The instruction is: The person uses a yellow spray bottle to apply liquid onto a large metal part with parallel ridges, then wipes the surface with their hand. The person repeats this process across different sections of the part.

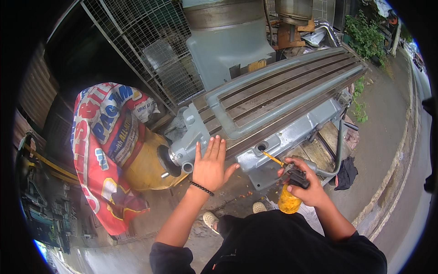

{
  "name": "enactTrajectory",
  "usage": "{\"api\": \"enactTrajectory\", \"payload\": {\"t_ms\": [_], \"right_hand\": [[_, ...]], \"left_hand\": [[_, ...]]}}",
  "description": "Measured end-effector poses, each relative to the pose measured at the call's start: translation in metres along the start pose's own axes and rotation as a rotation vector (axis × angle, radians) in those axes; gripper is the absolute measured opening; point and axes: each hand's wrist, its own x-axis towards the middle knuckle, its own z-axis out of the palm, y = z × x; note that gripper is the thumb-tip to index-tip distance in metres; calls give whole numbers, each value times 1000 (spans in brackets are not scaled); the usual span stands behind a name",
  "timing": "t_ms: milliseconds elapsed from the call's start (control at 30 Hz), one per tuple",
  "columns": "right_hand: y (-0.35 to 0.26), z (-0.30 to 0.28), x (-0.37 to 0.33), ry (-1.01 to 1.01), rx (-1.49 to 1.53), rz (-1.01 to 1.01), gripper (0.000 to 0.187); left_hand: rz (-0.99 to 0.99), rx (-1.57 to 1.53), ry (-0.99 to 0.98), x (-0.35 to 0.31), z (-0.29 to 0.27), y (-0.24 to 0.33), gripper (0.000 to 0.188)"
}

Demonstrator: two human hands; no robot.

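Observation:
A long grey milling machine table (269,98) with dark slots runs from the middle to the far right. My left hand (210,166) lies flat on its near left end, fingers stretched out and thumb spread, holding nothing. My right hand (315,185) is wrapped round a yellow pump oil can (289,202) with a dark pump head. The can's thin yellow spout (273,158) points at a round hole (261,147) in the grey bracket (250,160) on the table's front side; whether its tip enters the hole I cannot tell. A black handwheel (167,160) sits left of my left hand.
A red and blue printed tarp (109,137) drapes over a yellow object (150,166) at left. A wire mesh gate (150,50) stands behind. A bent grey crank lever (339,150) and a dark cloth (346,174) are at right, beside the pavement (388,118).

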Motion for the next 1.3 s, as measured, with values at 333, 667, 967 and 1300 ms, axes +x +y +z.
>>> {"api": "enactTrajectory", "payload": {"t_ms": [333, 667, 967, 1300], "right_hand": [[-11, 14, 5, -131, -32, -2, 73], [2, -9, -24, 7, -22, 39, 72], [5, -9, -49, 119, -46, -97, 72], [41, -3, -136, 477, 14, 2, 72]], "left_hand": [[6, -97, -44, 20, 5, 2, 86], [379, 199, -189, -11, 10, -1, 75], [694, 815, -328, 54, -5, 12, 100], [896, 914, -298, 137, 22, 72, 115]]}}
